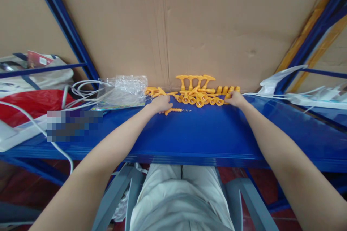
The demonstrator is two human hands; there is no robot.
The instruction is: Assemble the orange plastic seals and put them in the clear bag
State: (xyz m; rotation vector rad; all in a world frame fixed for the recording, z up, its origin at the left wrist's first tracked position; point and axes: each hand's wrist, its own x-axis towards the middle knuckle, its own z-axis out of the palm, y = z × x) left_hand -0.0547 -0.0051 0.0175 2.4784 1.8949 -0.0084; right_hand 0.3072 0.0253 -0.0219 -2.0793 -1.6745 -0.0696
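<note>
My left hand (162, 104) is closed on one end of a yellow corkscrew (176, 110), whose metal spiral points right just above the blue tabletop. Behind that hand lies a pile of yellow corkscrew pieces (158, 92) with thin metal spirals. My right hand (235, 99) is closed at the right end of the yellow parts, gripping a yellow sleeve (227, 96), its fingers partly hidden. Between the hands, several yellow bell-shaped pieces (200, 103) lie with their open ends toward me. Several T-shaped yellow handles (195, 78) stand behind them against the cardboard.
The blue tabletop (189, 137) ends at a brown cardboard wall (217, 25). On the left are a clear plastic bag (124, 92), white cables (88, 88) and a red bag (40, 103). White plastic (271, 83) and more cables lie at the right, beside blue posts.
</note>
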